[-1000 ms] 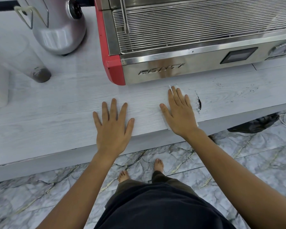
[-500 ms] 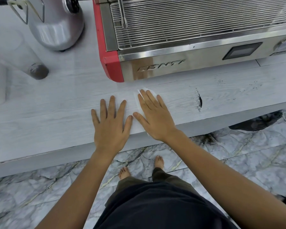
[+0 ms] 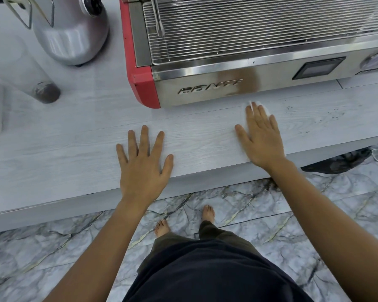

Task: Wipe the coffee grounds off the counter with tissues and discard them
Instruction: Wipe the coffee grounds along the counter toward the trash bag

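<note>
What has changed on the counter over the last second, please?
The right hand, flat on the tissue, swept left toward the left hand, then back right over the dark line of grounds, now out of sight. The left hand stayed flat; scattered specks remain.

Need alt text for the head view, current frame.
Right hand presses a white tissue flat on the pale wood-grain counter, beside scattered dark coffee grounds. Left hand rests flat nearby, before a steel-and-red espresso machine.
</note>
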